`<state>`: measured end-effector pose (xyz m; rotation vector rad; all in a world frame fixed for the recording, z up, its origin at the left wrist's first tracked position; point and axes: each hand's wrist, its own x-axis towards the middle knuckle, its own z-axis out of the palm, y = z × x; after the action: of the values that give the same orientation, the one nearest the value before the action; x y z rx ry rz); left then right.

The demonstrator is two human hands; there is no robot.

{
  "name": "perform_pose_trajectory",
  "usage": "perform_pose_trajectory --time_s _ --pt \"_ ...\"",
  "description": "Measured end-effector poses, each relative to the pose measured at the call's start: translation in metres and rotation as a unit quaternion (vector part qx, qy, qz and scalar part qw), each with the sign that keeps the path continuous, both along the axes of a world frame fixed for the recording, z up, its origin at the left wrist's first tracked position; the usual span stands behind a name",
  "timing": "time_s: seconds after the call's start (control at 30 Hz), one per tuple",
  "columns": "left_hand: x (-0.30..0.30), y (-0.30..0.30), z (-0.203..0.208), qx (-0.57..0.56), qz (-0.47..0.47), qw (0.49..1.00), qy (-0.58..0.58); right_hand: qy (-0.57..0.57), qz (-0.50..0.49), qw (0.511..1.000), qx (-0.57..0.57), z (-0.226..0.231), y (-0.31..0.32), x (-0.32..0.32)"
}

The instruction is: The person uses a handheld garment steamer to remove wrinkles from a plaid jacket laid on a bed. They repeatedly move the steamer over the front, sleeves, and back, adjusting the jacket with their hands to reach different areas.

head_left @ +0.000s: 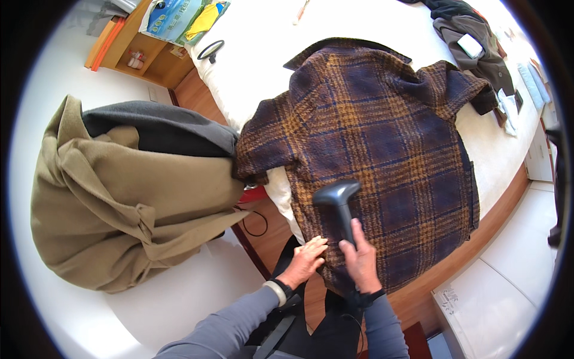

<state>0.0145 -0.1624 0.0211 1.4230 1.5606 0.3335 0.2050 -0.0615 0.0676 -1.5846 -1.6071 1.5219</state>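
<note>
A plaid jacket (382, 149) in dark purple and mustard lies spread on the white bed, collar away from me. Wrapped round the handle of a dark handheld garment steamer (338, 192), my right hand (362, 263) is over the jacket's lower part. The steamer's wide head covers a patch of the plaid; I cannot tell whether it touches the cloth. My left hand (305, 261) rests on the jacket's near left edge, fingers stretched out and holding nothing.
An olive coat (131, 203) with a tied belt and a dark grey garment stand beside the bed's left side. White bedding (257, 66) shows around the jacket. A round mirror (210, 51) and dark clothes (478, 45) lie farther off. White cabinets (496, 299) stand at the right.
</note>
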Motion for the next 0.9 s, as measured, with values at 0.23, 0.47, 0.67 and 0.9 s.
perform_pose_trajectory --time_s 0.23,0.47,0.67,0.9 --pt "-0.153 0.120 -0.006 0.251 0.252 0.918 0.179 0.004 -0.407 0.909 -0.083 0.001 0.066 0.023" --pt "-0.261 0.266 -0.036 0.132 0.279 0.941 0.139 0.036 -0.150 0.972 -0.176 0.035 0.057 -0.067" --pt "-0.258 0.264 -0.011 0.106 0.293 0.931 0.187 0.050 -0.243 0.957 -0.151 0.000 0.124 -0.109" --pt "-0.220 0.188 0.057 -0.088 0.341 0.916 -0.190 0.083 -0.277 0.951 -0.113 0.036 0.162 -0.092"
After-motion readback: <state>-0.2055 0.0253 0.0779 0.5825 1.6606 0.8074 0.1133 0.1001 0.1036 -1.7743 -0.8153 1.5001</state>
